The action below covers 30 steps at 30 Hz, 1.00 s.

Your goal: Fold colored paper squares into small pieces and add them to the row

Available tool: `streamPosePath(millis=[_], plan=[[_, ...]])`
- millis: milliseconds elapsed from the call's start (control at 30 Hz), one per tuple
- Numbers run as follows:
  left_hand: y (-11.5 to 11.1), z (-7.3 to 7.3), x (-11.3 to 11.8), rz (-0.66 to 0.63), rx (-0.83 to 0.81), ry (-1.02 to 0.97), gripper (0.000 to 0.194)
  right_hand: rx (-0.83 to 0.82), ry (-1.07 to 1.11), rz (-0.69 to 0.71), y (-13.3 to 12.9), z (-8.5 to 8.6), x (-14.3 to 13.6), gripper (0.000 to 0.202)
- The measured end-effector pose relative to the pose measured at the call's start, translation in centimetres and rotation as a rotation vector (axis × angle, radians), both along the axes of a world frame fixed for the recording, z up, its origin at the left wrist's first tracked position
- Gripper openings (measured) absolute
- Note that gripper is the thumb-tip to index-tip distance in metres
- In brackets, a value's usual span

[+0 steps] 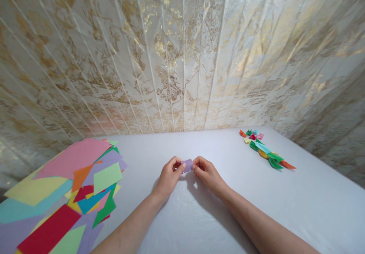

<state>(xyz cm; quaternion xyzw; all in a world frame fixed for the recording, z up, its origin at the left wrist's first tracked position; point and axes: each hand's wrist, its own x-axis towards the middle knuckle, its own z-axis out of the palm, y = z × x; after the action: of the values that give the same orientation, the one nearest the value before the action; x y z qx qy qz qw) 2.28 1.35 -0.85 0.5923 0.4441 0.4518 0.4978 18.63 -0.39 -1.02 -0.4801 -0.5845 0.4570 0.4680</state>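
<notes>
Between my two hands, just above the middle of the table, is a small piece of purple paper (187, 165). My left hand (170, 174) pinches its left end between thumb and fingers. At the right end, my right hand (207, 173) grips it the same way, with the fingertips closed. The paper looks like a small rectangle, and its edges are partly covered by my fingertips. Whether it is folded, I cannot tell.
On the left lies a spread pile of coloured paper sheets (76, 157), with a red sheet (49, 229) near the front. Several small folded paper pieces (261, 147) sit in a row at the back right of the white table (171, 223). A gold-patterned curtain (176, 64) hangs behind.
</notes>
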Motion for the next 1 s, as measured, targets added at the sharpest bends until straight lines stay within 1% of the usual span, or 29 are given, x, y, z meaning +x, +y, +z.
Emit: streamPosePath(millis=[167, 267, 433, 567, 700, 767, 867, 900, 967, 1000], plan=[[-0.1, 0.2, -0.1, 0.007, -0.01, -0.016, 0.025, 0.014, -0.043, -0.015, 0.0, -0.1, -0.1, 0.023], [-0.2, 0.2, 0.0, -0.004, -0.023, -0.023, 0.026, -0.01, -0.028, -0.045, 0.2, -0.3, 0.0, 0.027], [-0.2, -0.2, 0.3, -0.021, -0.034, 0.047, 0.028, -0.046, 0.007, -0.104, 0.6, -0.1, 0.6, 0.032], [-0.3, -0.5, 0.5, -0.057, -0.027, 0.097, 0.029, 0.026, -0.104, -0.13, 0.5, 0.1, 0.9, 0.034], [-0.3, -0.6, 0.4, -0.114, -0.009, 0.079, 0.024, 0.094, -0.233, -0.117, 0.2, 0.2, 0.7, 0.032], [-0.2, -0.5, 0.3, -0.095, -0.028, 0.072, 0.025, 0.112, -0.245, -0.109, 0.0, 0.2, 0.6, 0.03], [-0.1, -0.3, 0.1, -0.033, -0.09, 0.015, 0.028, 0.155, -0.203, -0.11, -0.1, 0.2, 0.5, 0.019], [0.0, -0.2, 0.1, -0.014, -0.113, -0.013, 0.029, 0.173, -0.188, -0.101, -0.2, 0.1, 0.5, 0.02], [0.1, 0.0, -0.1, 0.018, -0.155, -0.058, 0.031, 0.212, -0.177, -0.06, -0.3, 0.0, 0.4, 0.028], [0.1, 0.1, -0.1, 0.028, -0.171, -0.072, 0.033, 0.234, -0.185, -0.034, -0.4, 0.0, 0.3, 0.028]])
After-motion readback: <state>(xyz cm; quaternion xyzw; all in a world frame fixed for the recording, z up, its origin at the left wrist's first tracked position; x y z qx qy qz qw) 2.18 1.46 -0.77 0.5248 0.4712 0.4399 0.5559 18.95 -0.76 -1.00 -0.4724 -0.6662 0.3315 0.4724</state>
